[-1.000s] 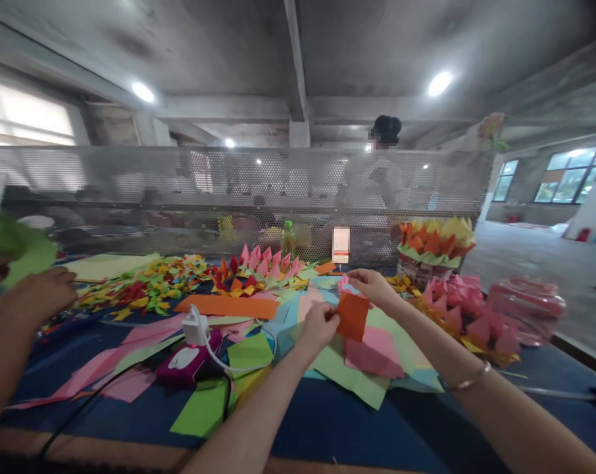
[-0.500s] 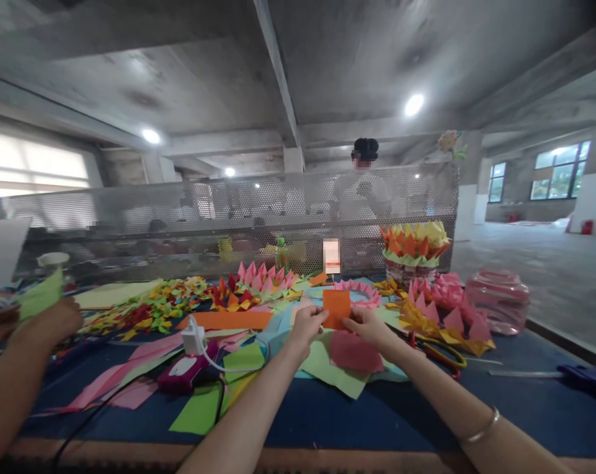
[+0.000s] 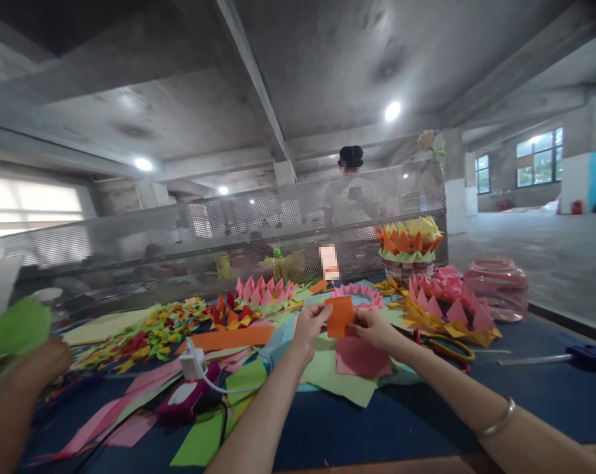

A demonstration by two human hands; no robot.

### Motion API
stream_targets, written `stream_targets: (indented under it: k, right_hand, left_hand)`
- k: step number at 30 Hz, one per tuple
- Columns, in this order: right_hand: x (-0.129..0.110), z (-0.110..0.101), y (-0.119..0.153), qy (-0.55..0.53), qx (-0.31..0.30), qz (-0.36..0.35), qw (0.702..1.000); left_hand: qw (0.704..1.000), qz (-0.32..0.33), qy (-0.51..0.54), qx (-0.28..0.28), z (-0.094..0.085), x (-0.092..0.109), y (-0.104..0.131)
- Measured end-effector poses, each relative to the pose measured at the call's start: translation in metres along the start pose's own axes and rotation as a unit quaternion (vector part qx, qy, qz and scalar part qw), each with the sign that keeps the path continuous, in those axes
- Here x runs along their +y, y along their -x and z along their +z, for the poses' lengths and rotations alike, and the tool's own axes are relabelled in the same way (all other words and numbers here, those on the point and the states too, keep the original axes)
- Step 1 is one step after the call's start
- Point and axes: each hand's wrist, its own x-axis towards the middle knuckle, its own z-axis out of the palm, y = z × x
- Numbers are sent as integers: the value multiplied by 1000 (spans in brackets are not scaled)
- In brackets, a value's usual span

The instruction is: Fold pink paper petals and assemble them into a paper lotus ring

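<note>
An orange paper square (image 3: 340, 317) is held up between both of my hands, over the middle of the table. My left hand (image 3: 310, 327) pinches its left edge, near the top corner. On the opposite edge, my right hand (image 3: 375, 328) has its fingers closed on the paper, lower down. Beneath lie a pink paper sheet (image 3: 362, 359) and a pale green sheet (image 3: 340, 378). A ring of pink folded paper points (image 3: 360, 295) rests just behind the square.
At far left another person's hand (image 3: 51, 361) holds green paper (image 3: 19, 329). A purple power strip (image 3: 187, 398) with a white plug (image 3: 193, 362) lies left of my forearms. Scissors with red and yellow handles (image 3: 450, 349), a pink plastic jar (image 3: 495, 286) and folded-paper flowers (image 3: 411, 245) stand right.
My view has shifted slightly and tilted. The orange square is now turned a little in my hands, and my left fingers sit higher on it. The neighbour's green paper appears larger.
</note>
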Motion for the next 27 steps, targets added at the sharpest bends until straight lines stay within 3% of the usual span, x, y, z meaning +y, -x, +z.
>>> stream_targets:
  k: [3,9,11,18,27]
  right_hand:
    - [-1,1,2,6,-18,5,1000]
    - [-1,1,2,35,-33,7,999]
    - [-1,1,1,47,-33,9,998]
    - [-6,2,8,74,-66,6,995]
    - [-16,1,11,93,-80,-17,992]
  left_hand:
    - [1000,19,3,12,-2,6,5]
    - [996,17,0,92,-4,11,5]
    - [996,12,9,84,-4,10,5]
    - [995,-17,92,-37,1,9,8]
    - [995,-10,97,30,3,9,7]
